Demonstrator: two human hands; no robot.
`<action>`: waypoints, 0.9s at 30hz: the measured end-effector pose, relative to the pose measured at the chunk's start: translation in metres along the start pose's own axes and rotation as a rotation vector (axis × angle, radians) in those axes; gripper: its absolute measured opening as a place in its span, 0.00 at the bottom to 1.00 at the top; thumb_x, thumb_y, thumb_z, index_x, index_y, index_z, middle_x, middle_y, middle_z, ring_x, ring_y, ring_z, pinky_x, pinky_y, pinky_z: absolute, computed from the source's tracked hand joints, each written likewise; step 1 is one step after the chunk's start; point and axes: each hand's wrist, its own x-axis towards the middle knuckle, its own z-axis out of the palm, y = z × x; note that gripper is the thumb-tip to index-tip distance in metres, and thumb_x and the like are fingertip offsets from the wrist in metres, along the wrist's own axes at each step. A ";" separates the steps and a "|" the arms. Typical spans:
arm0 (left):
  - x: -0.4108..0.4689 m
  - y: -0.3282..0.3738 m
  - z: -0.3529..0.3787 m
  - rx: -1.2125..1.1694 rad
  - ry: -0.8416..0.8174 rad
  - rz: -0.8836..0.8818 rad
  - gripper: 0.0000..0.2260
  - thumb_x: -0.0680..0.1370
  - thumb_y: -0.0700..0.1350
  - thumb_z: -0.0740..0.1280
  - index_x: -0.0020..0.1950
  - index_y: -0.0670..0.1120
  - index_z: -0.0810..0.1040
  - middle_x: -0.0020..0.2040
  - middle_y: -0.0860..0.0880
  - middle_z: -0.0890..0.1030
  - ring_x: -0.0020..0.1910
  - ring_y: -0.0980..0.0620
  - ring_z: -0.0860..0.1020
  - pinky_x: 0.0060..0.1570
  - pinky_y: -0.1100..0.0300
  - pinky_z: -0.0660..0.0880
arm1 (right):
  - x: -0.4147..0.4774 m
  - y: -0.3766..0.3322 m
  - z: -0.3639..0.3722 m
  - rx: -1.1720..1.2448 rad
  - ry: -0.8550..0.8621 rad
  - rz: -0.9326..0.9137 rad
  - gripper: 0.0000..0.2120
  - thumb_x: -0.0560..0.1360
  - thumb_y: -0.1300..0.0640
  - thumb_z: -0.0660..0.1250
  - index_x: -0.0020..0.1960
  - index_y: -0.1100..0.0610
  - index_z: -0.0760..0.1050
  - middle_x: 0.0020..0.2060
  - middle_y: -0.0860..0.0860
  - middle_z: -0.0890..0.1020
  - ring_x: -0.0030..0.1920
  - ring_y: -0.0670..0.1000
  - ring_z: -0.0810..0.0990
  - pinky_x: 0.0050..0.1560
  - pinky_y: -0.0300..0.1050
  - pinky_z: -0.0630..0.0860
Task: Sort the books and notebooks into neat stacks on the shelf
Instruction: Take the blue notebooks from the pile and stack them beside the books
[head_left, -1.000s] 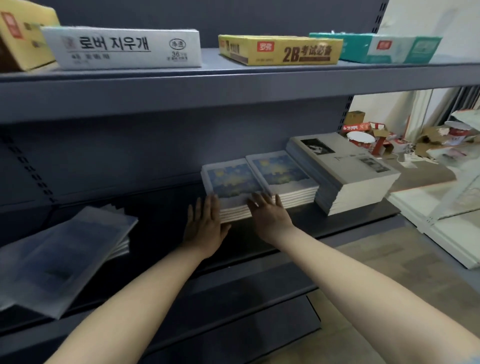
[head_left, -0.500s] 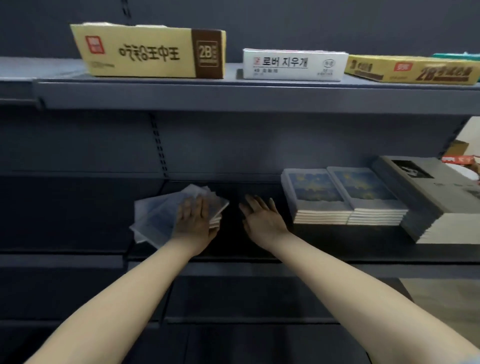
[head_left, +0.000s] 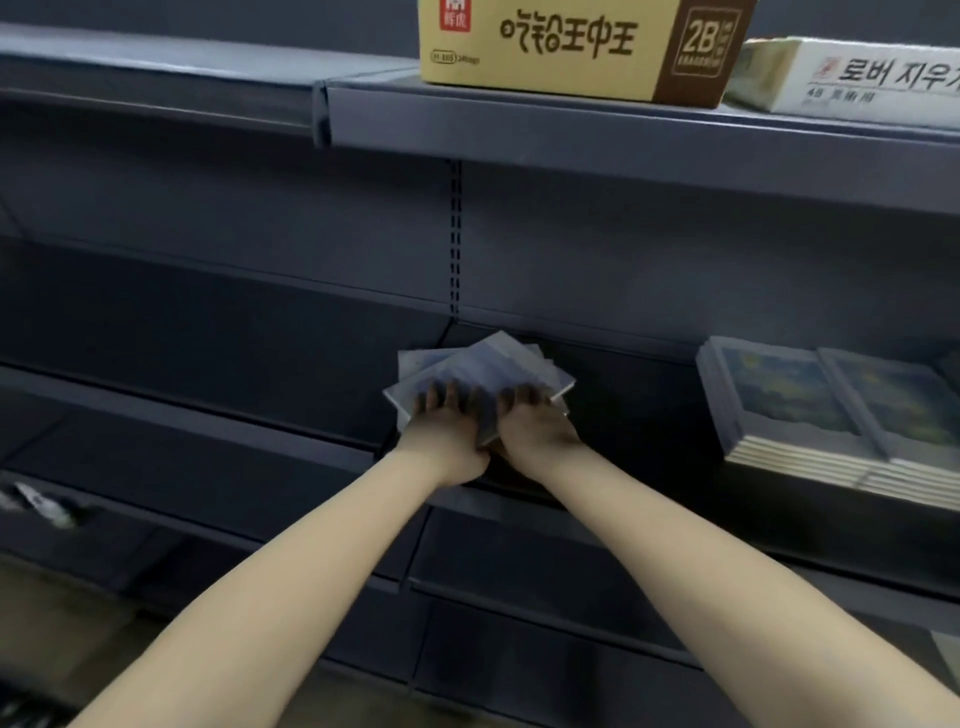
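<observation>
Grey-blue plastic-wrapped covers make up the loose pile of notebooks (head_left: 485, 371) under my hands. It sits on the dark middle shelf (head_left: 639, 415), just below the slotted upright (head_left: 455, 234) in the back panel. The notebooks are fanned out at different angles, with corners poking out to the back and to both sides, and one near corner points toward me between my wrists. My left hand (head_left: 447, 431) lies on the left part of the pile and my right hand (head_left: 535, 428) on the right part, the two close together and almost touching at the heels. The fingers of both are spread and laid fairly flat over the top covers, pressing down rather than pinching. The fingertips are lost in shadow, and I cannot tell whether either thumb is tucked under the near edge. Well apart to the right on the same shelf are two neat stacks of notebooks with blue and yellow painted covers (head_left: 779, 400), side by side and touching, their page edges facing me. On the upper shelf (head_left: 571, 130) stands a yellow cardboard box (head_left: 561, 47) with a brown end marked 2B, and just beside it on the right a white box (head_left: 857, 78) with Korean lettering. Something small and pale (head_left: 47, 506) lies on the lower shelf at far left, too blurred to make out.
</observation>
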 end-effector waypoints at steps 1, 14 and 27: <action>0.000 0.000 0.000 0.008 0.003 0.006 0.35 0.78 0.57 0.54 0.77 0.49 0.37 0.77 0.40 0.39 0.75 0.36 0.38 0.73 0.42 0.43 | 0.001 -0.002 0.002 -0.014 -0.018 0.014 0.31 0.80 0.49 0.56 0.75 0.63 0.50 0.73 0.66 0.54 0.73 0.65 0.54 0.73 0.55 0.55; -0.005 -0.037 -0.011 0.048 0.108 0.212 0.21 0.83 0.48 0.52 0.77 0.51 0.54 0.77 0.48 0.58 0.71 0.46 0.64 0.61 0.56 0.66 | 0.004 0.024 -0.008 0.153 -0.072 -0.116 0.28 0.81 0.46 0.54 0.77 0.52 0.50 0.76 0.58 0.48 0.76 0.61 0.43 0.74 0.57 0.50; 0.000 0.020 0.005 0.354 0.157 0.173 0.15 0.82 0.42 0.56 0.67 0.41 0.69 0.63 0.42 0.75 0.59 0.44 0.75 0.53 0.55 0.73 | -0.051 0.022 0.024 0.072 0.402 -0.192 0.16 0.79 0.53 0.56 0.58 0.59 0.77 0.53 0.58 0.80 0.53 0.59 0.79 0.50 0.46 0.74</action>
